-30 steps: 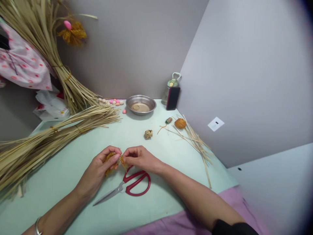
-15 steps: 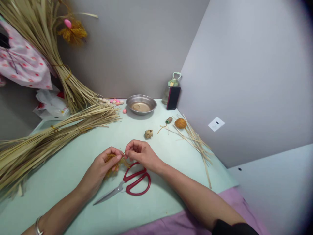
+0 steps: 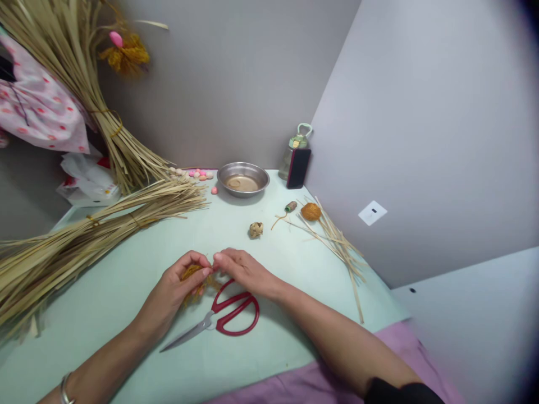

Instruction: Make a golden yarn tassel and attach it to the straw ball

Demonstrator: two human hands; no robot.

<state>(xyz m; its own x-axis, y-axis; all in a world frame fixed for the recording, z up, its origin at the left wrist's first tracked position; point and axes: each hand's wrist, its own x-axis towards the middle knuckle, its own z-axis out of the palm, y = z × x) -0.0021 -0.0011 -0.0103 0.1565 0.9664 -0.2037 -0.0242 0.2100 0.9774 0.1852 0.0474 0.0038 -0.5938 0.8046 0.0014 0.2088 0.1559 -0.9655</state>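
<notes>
My left hand [image 3: 181, 280] is closed around a golden-yellow, frayed plant bunch [image 3: 191, 275], and its thumb and forefinger pinch at the top of it. Meeting those fingertips, my right hand [image 3: 244, 271] has its thumb pressed against its curled fingers. It pinches a thin strand, which the fingers now mostly hide. Some yellow fringe [image 3: 214, 281] pokes out below the two hands. Just under them lie scissors [image 3: 236, 314] with red handles, blades pointing left toward me. A speckled small egg [image 3: 256, 229] rests beyond my right hand.
Bundles of dry straw [image 3: 105, 224] cover the table's left side. A metal bowl [image 3: 243, 193] with liquid stands at the back, near a bottle [image 3: 285, 164] and a leaning phone [image 3: 298, 168]. To the right are a small spool [image 3: 291, 207], a brown-orange ball [image 3: 310, 211] and loose straws [image 3: 343, 249].
My right hand has rolled over, its thumb now on top and its back more in view, fingertips close to my left fingers. The left hand stays nearly still.
</notes>
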